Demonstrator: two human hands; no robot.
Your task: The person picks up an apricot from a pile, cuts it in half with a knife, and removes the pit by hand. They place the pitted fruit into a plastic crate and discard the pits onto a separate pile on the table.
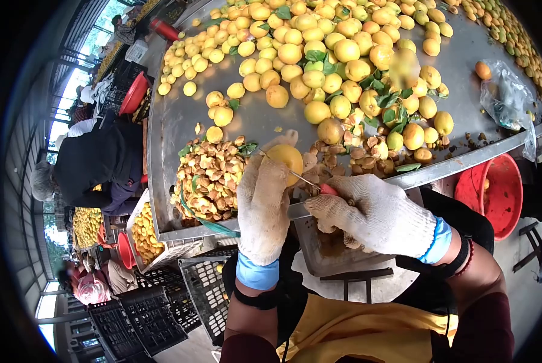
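My left hand (260,202), in a dirty white knit glove, grips a yellow apricot (287,159) between thumb and fingers at the near edge of the metal table (177,124). My right hand (380,213), gloved the same way, is closed around the red handle (328,190) of a thin metal pick. Its slender shaft runs up to the apricot and crosses its lower side; another thin piece of metal shows at the fruit's upper left. Left of my left hand lies a heap of brownish-orange pits with flesh on them (210,178). Torn fruit scraps (367,151) lie behind my right hand.
Whole apricots (343,51) with green leaves cover the far table. A clear plastic bag (505,97) lies at right. Below the table edge are a shallow tray (319,261), a red basin (504,196) and black crates (207,296). A person in dark clothes (98,160) is at left.
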